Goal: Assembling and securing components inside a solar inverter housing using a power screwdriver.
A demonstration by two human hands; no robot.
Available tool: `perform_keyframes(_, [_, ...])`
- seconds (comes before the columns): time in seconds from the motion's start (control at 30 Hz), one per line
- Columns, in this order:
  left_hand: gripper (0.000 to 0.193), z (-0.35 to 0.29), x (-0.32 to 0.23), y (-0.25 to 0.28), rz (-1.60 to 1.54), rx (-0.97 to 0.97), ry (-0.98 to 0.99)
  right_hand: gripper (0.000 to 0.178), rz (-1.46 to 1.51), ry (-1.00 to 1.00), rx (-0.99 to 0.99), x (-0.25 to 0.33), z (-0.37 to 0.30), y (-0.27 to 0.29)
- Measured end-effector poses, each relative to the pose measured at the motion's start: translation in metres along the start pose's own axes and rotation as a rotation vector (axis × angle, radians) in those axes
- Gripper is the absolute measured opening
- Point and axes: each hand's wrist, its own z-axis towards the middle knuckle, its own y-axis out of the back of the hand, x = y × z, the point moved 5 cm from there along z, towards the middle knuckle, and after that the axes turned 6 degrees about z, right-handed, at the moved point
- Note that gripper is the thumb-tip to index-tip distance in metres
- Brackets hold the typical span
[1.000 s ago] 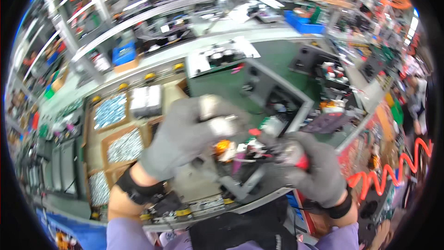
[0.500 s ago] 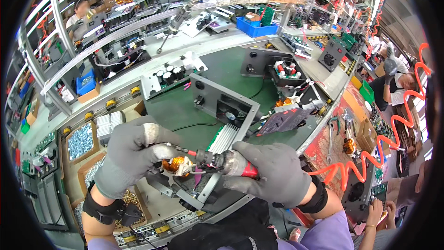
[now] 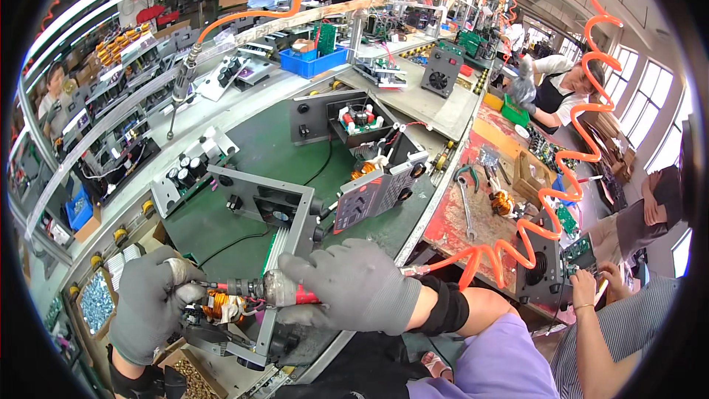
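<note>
My right hand [image 3: 358,284], in a grey glove, wraps around a red-and-metal air screwdriver [image 3: 279,289] held nearly level and pointing left. My gloved left hand [image 3: 151,301] is closed in a pinch at the driver's tip; whatever sits between those fingers is too small to make out. Right below the tip is an orange copper coil [image 3: 220,307] inside an open grey metal chassis [image 3: 297,245]. White-finned heat sink [image 3: 275,245] stands along its inner side. A black cable [image 3: 235,242] trails from the chassis over the green work surface [image 3: 295,159].
Another partly built unit [image 3: 362,203] stands beyond. Screw boxes [image 3: 97,303] lie by my left hand. Right, a red bench holds a wrench [image 3: 467,210] and pliers [image 3: 469,172]. An orange coiled hose [image 3: 528,240] hangs near my right arm. Co-workers [image 3: 565,85] work nearby.
The view has swung to the right, so the hands and chassis appear further left. The driver stays in my right hand, with my left fingers still pinched at its tip.
</note>
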Motion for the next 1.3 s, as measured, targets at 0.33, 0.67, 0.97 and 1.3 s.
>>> perform_keyframes(0.33, [0.025,0.002,0.01,-0.009,-0.21,0.095,0.005,0.056,0.317,-0.219,0.22,-0.01,-0.006,-0.011])
perform_keyframes(0.67, [0.036,-0.098,0.207,0.061,-0.571,-0.722,0.704,0.052,0.754,-0.547,-0.109,-0.048,-0.031,-0.015])
perform_keyframes(0.97, [0.072,-0.169,0.328,-0.018,0.198,-0.226,1.451,0.052,0.882,-0.554,-0.066,-0.064,-0.03,-0.041])
perform_keyframes(1.3, [0.057,-0.106,0.337,-0.002,0.535,0.075,1.015,0.055,0.738,-0.688,-0.113,-0.07,-0.046,-0.02])
